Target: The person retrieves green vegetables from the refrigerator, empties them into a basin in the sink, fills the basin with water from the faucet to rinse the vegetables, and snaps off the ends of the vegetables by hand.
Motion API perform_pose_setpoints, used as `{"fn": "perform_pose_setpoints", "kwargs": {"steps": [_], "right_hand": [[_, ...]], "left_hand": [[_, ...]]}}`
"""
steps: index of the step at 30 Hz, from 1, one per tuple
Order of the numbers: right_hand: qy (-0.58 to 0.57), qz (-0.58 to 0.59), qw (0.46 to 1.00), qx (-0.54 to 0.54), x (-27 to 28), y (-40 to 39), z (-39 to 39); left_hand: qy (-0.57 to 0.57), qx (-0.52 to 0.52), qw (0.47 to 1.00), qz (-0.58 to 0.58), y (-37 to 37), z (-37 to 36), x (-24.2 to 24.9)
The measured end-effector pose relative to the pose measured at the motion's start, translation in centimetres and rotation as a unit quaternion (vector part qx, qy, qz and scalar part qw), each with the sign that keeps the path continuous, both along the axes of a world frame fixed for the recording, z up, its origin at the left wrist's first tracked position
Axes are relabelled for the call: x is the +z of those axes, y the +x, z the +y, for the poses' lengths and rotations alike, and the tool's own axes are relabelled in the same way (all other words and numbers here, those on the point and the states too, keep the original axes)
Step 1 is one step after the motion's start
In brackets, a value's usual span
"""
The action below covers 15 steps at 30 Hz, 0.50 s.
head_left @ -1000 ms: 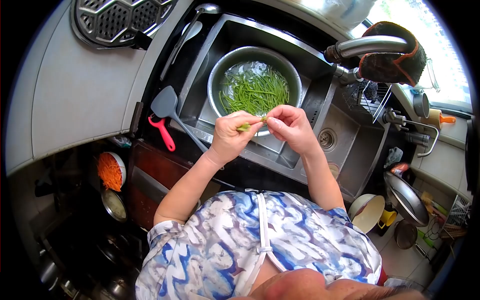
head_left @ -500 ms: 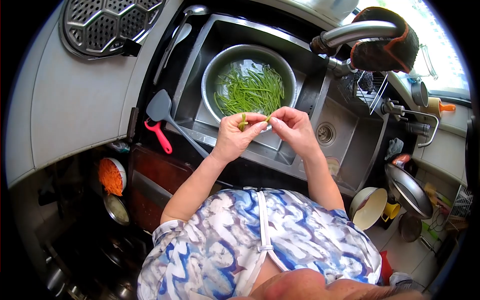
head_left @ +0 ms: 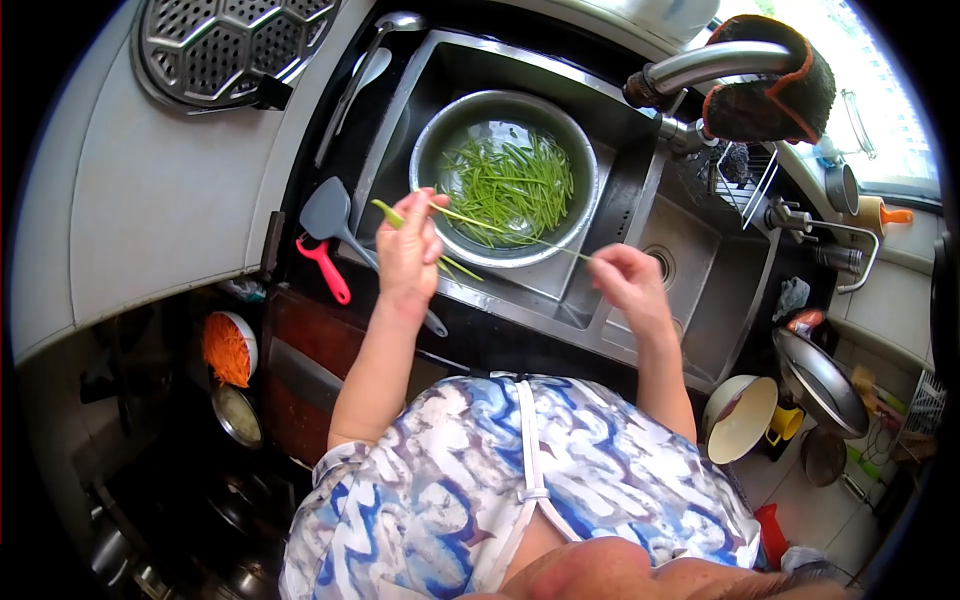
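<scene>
My left hand [head_left: 408, 255], at the near left rim of the bowl, is closed on several green stalks [head_left: 458, 266], whose ends stick out on both sides of the fingers. A thin pale green strand [head_left: 510, 233] stretches from that hand across the bowl's near rim to my right hand [head_left: 637, 290]. The fingers of my right hand pinch the strand's end over the divider between the sink basins. In the left basin stands a round metal bowl [head_left: 426, 160] with a heap of thin green stalks [head_left: 515, 190] in water.
Left of the sink [head_left: 400, 120] lie a grey spatula [head_left: 326, 208], a red-handled peeler [head_left: 325, 268] and a ladle [head_left: 400, 22]. The faucet [head_left: 720, 68] arches over the back right. A bowl of shredded carrot [head_left: 228, 350] is at lower left, a cream bowl [head_left: 740, 420] at lower right.
My hands were close together at the bowl's near rim. They have moved apart, left hand to the left, right hand right and slightly down, with the thin strand drawn out between them.
</scene>
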State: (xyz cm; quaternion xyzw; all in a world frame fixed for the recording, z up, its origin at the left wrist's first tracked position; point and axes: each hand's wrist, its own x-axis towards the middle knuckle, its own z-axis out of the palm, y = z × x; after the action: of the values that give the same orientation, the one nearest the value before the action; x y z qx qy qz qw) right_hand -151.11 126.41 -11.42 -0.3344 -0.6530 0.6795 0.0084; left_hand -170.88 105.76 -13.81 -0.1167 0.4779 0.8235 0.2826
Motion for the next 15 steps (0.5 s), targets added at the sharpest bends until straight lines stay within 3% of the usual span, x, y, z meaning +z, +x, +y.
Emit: {"fn": "perform_pose_setpoints", "kwargs": {"steps": [3, 6, 8, 9, 11, 13, 15], "right_hand": [[0.038, -0.019, 0.992, -0.121, 0.0, 3.6, 2.5], [0.061, -0.030, 0.990, -0.127, -0.3, 5.5, 3.5], [0.158, 0.103, 0.977, -0.094, 0.2, 4.5, 2.7], [0.145, 0.118, 0.981, -0.056, 0.9, 3.6, 2.3], [-0.037, 0.136, 0.989, -0.038, 1.3, 1.3, 1.0], [-0.137, 0.119, 0.983, 0.001, 1.5, -0.7, -0.2], [-0.194, 0.123, 0.973, 0.026, 2.2, -2.8, -1.4]], "left_hand": [[-0.017, 0.067, 0.997, 0.018, -2.6, -2.9, -0.4], [-0.034, -0.016, 0.999, 0.026, -2.4, -3.5, 0.4], [-0.045, -0.116, 0.992, 0.031, -0.7, -2.0, 1.2], [-0.038, -0.156, 0.986, 0.038, 0.2, -1.3, 1.6], [-0.022, -0.198, 0.978, 0.056, 1.7, -0.1, 2.0], [-0.006, -0.211, 0.975, 0.065, 2.8, 0.5, 2.5], [-0.060, -0.259, 0.956, 0.121, 3.7, 0.6, 3.1]]}}
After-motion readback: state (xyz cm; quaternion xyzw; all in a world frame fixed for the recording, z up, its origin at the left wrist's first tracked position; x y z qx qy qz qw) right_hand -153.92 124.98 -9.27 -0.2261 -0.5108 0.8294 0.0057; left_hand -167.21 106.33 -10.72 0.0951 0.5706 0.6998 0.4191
